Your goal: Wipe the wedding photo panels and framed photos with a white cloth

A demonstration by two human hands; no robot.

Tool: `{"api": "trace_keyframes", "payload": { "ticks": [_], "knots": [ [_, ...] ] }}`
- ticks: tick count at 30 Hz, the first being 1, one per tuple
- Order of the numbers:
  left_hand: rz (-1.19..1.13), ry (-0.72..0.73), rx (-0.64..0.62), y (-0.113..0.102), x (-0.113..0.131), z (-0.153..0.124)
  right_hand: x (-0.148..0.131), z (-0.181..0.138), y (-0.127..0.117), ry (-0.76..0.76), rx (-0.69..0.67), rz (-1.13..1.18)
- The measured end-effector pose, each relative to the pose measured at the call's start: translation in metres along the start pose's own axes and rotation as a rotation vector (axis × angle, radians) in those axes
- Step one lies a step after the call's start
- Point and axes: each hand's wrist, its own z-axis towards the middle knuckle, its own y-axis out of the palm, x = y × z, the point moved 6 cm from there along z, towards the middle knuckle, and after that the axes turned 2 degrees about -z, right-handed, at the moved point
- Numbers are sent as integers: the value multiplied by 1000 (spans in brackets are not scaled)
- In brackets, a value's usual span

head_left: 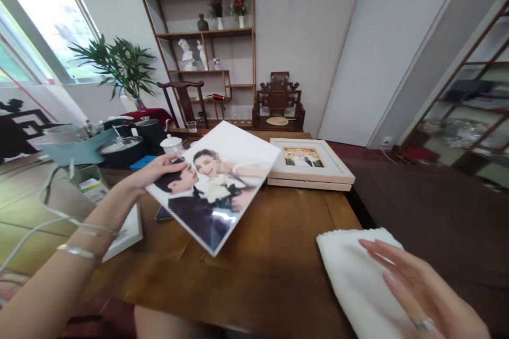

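Note:
Gripped at its left corner by my left hand (pixel 161 167), a glossy photo print (pixel 222 206) is tilted above the wooden table (pixel 254 280). The print pictures a couple with a white bouquet. At the lower right, my right hand (pixel 417 280) is over a folded white cloth (pixel 350 265), its fingers stretched out and slightly blurred. Whether those fingers touch the cloth, I cannot tell. Behind the print, two light wooden picture frames (pixel 312 185) lie stacked, the upper one holding a small photo (pixel 304 157).
On the left stand a white lidded cup (pixel 172 144), a dark pot (pixel 149 131), a light blue bin (pixel 63 151) and a small open box (pixel 89 183). A white cable (pixel 51 217) runs by my left arm. Beyond the table are a wooden chair (pixel 279 98) and a shelf unit (pixel 204 32).

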Motion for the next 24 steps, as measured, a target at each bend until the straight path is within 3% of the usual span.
{"api": "trace_keyframes", "payload": {
  "ticks": [4, 7, 11, 16, 19, 24],
  "knots": [
    [44, 35, -191, 32, 5, -12, -29, 15, 31, 179, -71, 574],
    [85, 38, -337, 59, 5, -14, -45, 20, 58, 410, -93, 848],
    [115, 47, -522, 89, 4, -17, -55, 16, 71, 619, -120, 922],
    [107, 32, -669, 110, 2, -22, -61, 11, 72, 623, -292, 877],
    [13, -50, -656, 110, -5, -21, -61, 7, 75, 644, -364, 911],
    [-495, -219, -335, 101, -23, -24, -54, 8, 65, 695, -246, 904]
  ]
}}
